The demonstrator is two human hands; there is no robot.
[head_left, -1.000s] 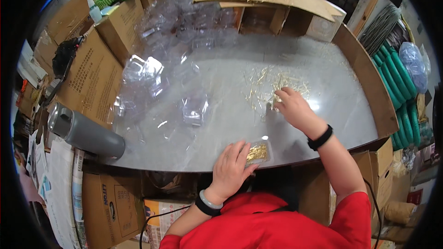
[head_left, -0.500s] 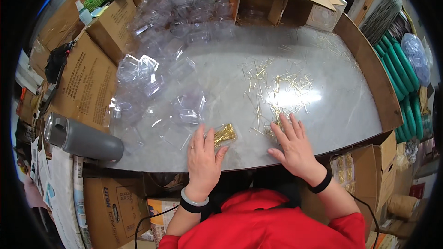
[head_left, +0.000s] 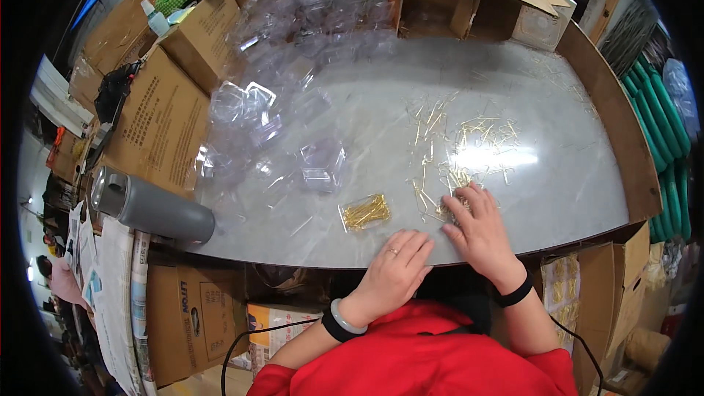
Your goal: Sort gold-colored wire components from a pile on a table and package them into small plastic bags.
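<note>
Mostly slim, shiny, gold-coloured wire pieces (head_left: 486,129)

Left forearm (head_left: 306,343) enters from below and angles up to the right. Left hand (head_left: 396,270) is back upward, fingers close together and slightly bent, directed toward the right hand (head_left: 478,227). Right forearm (head_left: 529,323) slants up to the left; right hand is back upward, fingers curved and slightly spread, thumb inward. Hands are near, apart. Both palms are hidden.
</note>
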